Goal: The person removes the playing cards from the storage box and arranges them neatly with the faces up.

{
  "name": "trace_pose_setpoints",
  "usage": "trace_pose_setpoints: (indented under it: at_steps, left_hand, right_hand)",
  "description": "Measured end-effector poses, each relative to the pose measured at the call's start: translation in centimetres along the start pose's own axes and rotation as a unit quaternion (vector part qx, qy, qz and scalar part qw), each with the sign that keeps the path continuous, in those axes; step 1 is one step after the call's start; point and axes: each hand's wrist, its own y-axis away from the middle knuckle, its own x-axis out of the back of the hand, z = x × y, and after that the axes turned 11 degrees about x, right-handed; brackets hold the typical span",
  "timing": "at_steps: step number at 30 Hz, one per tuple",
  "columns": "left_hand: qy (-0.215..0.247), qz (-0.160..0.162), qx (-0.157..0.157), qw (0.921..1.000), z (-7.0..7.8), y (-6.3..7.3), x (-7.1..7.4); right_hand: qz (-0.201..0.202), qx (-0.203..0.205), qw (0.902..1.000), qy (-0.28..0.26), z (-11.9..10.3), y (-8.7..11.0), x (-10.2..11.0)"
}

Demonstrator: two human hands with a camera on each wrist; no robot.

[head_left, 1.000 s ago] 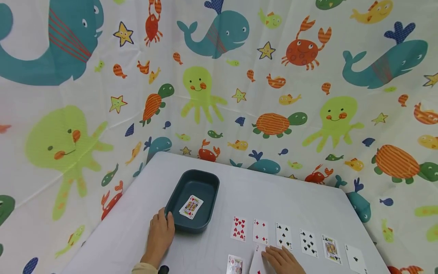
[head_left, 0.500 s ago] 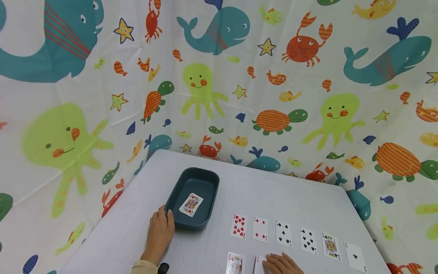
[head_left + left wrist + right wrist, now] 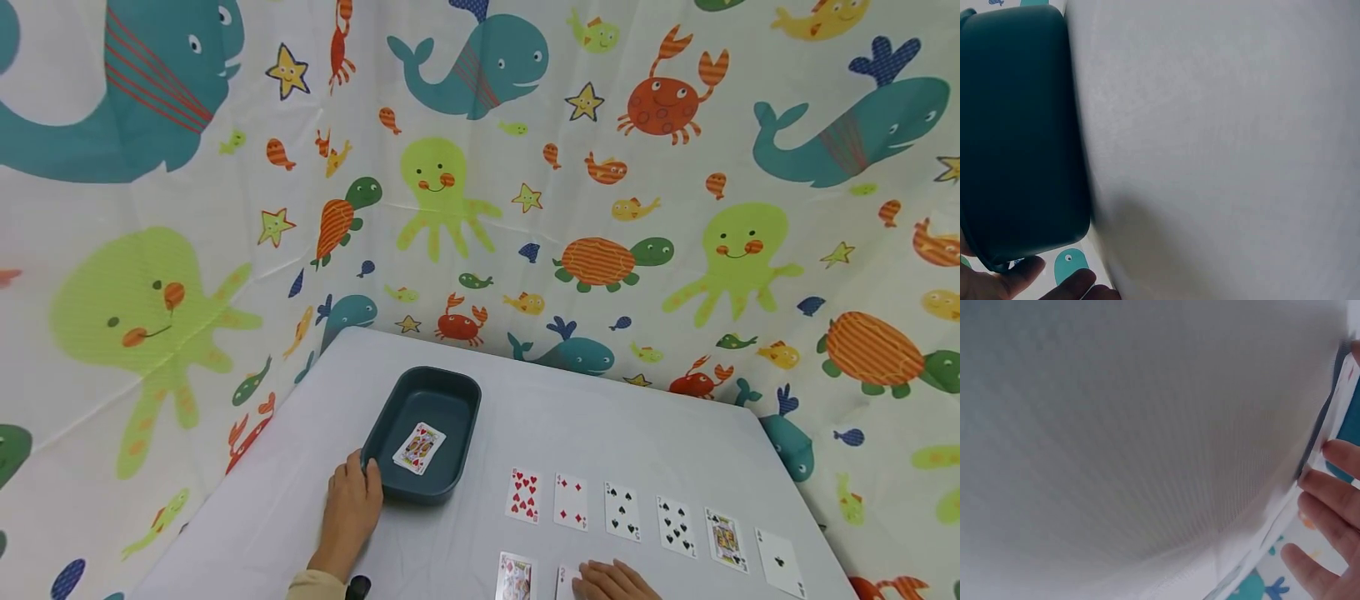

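Right hand [image 3: 617, 581], a playing card [image 3: 566, 582] partly beneath its fingers

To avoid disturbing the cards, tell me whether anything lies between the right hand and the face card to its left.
Yes: a partly hidden card, jutting from under the right hand, lies between that hand and the face card.

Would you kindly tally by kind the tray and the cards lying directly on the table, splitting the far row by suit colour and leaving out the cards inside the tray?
Tray: 1
Red-suited cards, far row: 2
Black-suited cards, far row: 4
Near-row cards: 2, one partly under the right hand
Total: 9
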Motion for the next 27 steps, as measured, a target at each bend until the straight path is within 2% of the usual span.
trace_pose_setpoints:
  at_steps: [3,18,24,27]
  left_hand:
    - [0.002,0.002,-0.001,1.0,0.0,0.0,0.0]
    - [-0.002,0.0,-0.001,1.0,0.1,0.1,0.1]
    - [-0.001,0.002,-0.006,1.0,0.2,0.2,0.2]
    - [0.001,0.002,-0.004,1.0,0.2,0.3,0.3]
  right_hand:
    - [0.008,0.0,1.0,0.003,0.0,0.0,-0.1]
    - [0.0,0.013,0.9999,-0.005,0.5,0.0,0.1]
    - [-0.045,0.016,0.9986,-0.024,1.6,-1.8,2.4]
    - [-0.071,-0.004,0.9966,-0.042,2.3,-3.2,3.7]
